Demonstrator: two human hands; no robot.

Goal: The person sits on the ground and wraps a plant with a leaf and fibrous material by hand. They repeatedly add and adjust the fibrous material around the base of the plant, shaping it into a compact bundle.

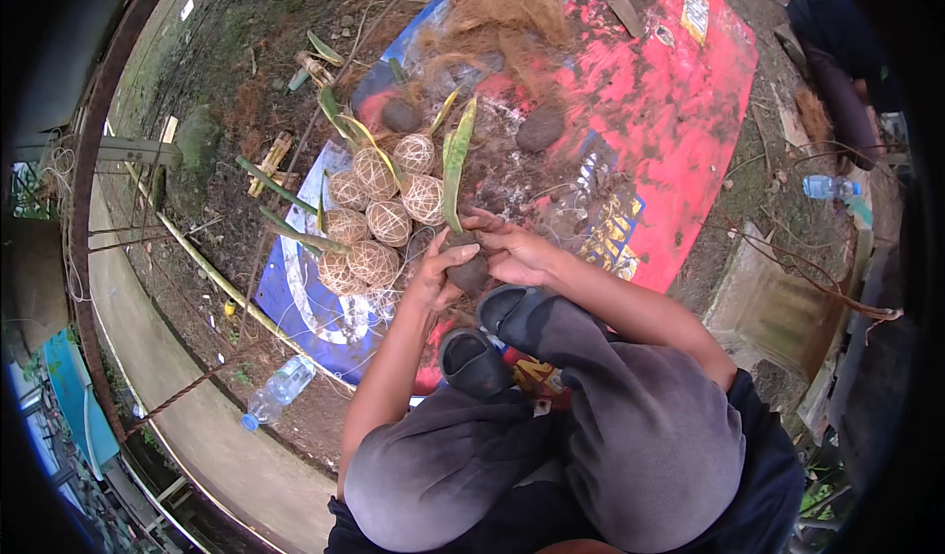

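Note:
In front of my shoes, my left hand [437, 272] is wrapped around a dark soil ball [469, 272], its thumb across the front. A mottled green, yellow-edged leaf cutting [459, 159] stands upright out of the ball's top. My right hand [511, 245] has its soiled fingers curled against the ball's upper right side, close to the leaf's base. Left of my hands sits a cluster of several fibre balls [387, 222] wound with pale string, some with leaves sticking out. Two bare soil balls [540, 128] lie farther off on the sheet.
The soil-strewn red and blue printed sheet [694, 126] carries a heap of brown coconut fibre [509, 15]. Plastic bottles lie at left [279, 393] and right [830, 187]. A bamboo pole [221, 281] runs along the left. Another person [838, 74] is partly visible at upper right.

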